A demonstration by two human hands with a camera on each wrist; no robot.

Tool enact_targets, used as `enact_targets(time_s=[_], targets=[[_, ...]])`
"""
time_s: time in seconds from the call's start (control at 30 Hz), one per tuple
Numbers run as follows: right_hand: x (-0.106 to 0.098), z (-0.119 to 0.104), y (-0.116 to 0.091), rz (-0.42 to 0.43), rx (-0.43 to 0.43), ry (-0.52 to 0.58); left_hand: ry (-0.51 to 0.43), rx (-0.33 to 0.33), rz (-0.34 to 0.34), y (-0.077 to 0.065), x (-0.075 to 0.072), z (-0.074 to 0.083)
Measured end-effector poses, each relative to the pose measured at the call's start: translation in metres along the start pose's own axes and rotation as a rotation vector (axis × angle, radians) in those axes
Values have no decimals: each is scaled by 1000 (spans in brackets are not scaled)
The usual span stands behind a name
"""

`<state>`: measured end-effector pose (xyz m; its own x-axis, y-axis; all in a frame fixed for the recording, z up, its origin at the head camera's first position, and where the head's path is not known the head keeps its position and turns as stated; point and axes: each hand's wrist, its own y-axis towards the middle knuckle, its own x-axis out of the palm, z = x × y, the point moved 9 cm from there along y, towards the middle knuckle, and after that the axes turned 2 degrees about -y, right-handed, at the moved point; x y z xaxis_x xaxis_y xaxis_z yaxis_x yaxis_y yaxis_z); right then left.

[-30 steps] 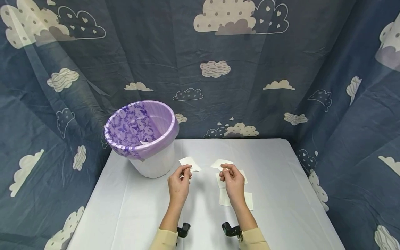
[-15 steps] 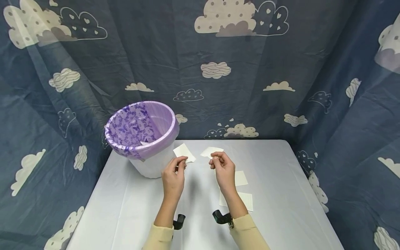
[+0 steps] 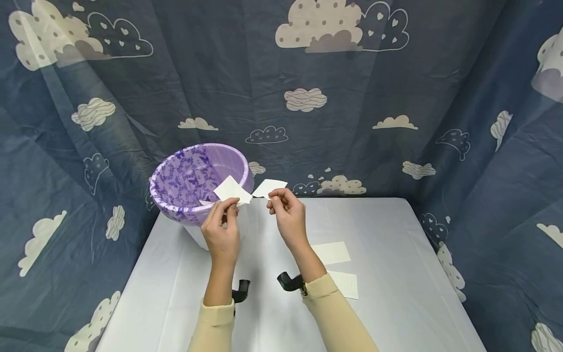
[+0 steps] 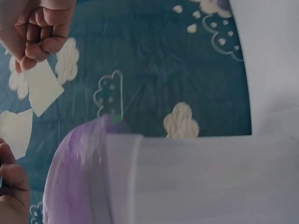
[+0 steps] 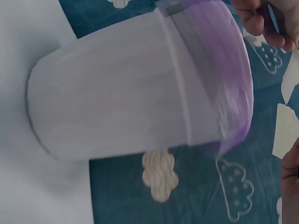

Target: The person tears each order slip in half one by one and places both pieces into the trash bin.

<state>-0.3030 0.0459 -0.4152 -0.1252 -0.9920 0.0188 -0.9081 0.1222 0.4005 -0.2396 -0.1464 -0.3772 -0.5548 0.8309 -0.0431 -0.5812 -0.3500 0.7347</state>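
Observation:
A torn piece of white paper [image 3: 232,189] is pinched between the thumb and fingers of my left hand [image 3: 222,232], in front of the bin's near rim. My right hand [image 3: 288,215] pinches a second torn paper piece [image 3: 270,187] just right of the bin. Both pieces show at the left edge of the left wrist view, the right hand [image 4: 44,28] above and the left hand [image 4: 13,186] below. The white trash bin [image 5: 107,88] has a purple liner bag [image 3: 186,176] folded over its rim. Some white paper [image 3: 205,202] shows inside the bin.
Two pale paper sheets [image 3: 332,253] [image 3: 345,284] lie on the white table [image 3: 396,293], right of the right forearm. A dark blue curtain [image 3: 343,107] with cloud prints hangs behind and beside the table. Each wrist wears a black camera mount [image 3: 290,282].
Both hands have moved left and up from over the table, carrying their paper pieces to the bin's right and near rim. The bin and the sheets on the table stay put.

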Motion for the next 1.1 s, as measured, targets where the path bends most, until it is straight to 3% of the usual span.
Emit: enact_targets(time_s=[0.4,0.77,1.1], targets=[[67,-8,19,-143,-66,-25,127,-25,125,17,-24,-10],[87,-5,24,-193,-55,-101,196,-103,150,20,-35,-23],[94,-6,27,-211,-67,-210,223,-133,176,21,-40,-28]])
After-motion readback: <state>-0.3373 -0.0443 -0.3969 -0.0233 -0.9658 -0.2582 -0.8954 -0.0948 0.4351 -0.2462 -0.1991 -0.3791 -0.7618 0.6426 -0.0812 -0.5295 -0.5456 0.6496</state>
